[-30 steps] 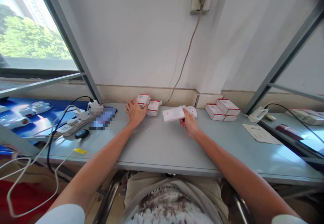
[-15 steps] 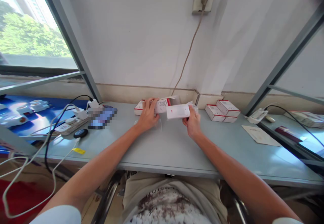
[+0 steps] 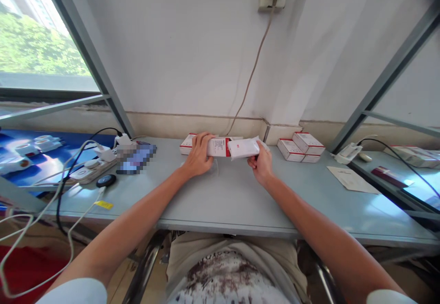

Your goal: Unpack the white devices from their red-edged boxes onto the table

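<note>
White packet (image 3: 244, 148), centre of frame: probably light, stiff, slick-wrapped; best held by its right end, where right hand (image 3: 263, 164) pinches it; left hand (image 3: 199, 158) curled round carton (image 3: 219, 147)

White wall (image 3: 165, 52), grey table (image 3: 233, 196), sunlit window (image 3: 37, 42)

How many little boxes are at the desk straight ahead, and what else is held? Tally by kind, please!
Red-and-white boxes: 5 visible (1 in the left hand, 1 partly behind it, 3 grouped at right)
White wrapped packet in the right hand: 1
Total: 6
</note>
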### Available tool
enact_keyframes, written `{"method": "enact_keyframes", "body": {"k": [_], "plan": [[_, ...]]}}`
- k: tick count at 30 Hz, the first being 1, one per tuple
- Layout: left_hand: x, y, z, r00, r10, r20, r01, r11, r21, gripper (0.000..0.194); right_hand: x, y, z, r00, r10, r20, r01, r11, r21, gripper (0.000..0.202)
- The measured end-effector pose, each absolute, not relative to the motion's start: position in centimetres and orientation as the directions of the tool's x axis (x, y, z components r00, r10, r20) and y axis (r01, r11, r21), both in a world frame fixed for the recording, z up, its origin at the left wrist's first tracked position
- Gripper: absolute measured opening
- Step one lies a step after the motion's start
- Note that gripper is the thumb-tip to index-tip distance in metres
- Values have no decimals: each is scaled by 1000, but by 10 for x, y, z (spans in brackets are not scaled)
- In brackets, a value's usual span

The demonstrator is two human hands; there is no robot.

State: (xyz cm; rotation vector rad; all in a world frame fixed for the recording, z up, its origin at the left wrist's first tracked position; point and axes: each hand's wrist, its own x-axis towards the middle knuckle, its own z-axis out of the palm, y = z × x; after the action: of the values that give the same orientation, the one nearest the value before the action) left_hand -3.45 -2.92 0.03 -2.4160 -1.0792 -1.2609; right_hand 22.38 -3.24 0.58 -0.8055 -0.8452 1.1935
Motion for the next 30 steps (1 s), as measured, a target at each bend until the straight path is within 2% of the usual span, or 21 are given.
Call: {"method": "enact_keyframes", "body": {"k": [9,15,23,30], "plan": [[-32,-30,-1,246,502,829,751,-640,165,75,225,-30,5,168,985,35,-471,112,-875,43],[-31,-33,1,313,492,813,718,-682,137,77,227,-28,5,228,973,-20,-491,97,-865,35],[-32,-33,-2,369,440,819,669,-737,94,80,228,-26,3,285,957,64,-406,181,-896,44],[-29,-37,-1,376,481,792,658,-740,138,81,230,-26,7,347,937,51,-415,202,-887,42]]}}
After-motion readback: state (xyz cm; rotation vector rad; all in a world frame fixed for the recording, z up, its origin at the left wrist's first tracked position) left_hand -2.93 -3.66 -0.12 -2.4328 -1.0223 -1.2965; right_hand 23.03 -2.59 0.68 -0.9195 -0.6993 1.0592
